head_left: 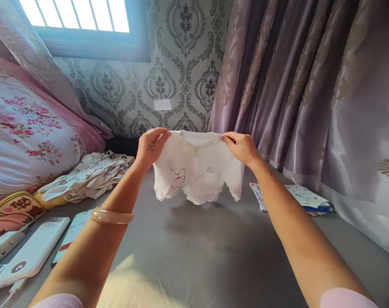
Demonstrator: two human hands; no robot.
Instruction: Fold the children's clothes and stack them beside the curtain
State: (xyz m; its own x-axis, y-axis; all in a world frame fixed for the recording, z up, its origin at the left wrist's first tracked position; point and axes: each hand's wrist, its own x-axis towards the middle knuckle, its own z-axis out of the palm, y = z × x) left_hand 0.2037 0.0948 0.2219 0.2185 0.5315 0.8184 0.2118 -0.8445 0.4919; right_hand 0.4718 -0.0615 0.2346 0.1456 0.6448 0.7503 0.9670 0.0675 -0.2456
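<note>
A small white baby shirt [202, 164] hangs upright in the air above the grey sheet [194, 252]. On its front are a printed bear, a bee and lines of small writing along the hem. My left hand [152, 145] pinches one shoulder, and my right hand [241, 147] pinches the other, close to the collar. The sleeves droop at both sides, and the lower edge looks wavy. A shadow of the shirt falls on the sheet beneath it.
Crumpled clothes [85, 175] lie at the left by a floral pillow [30, 132]. A white power bank [34, 252], a phone [74, 233] and a power strip [5, 246] sit nearer. Folded clothes [310, 199] lie right, below the purple curtain [287, 85].
</note>
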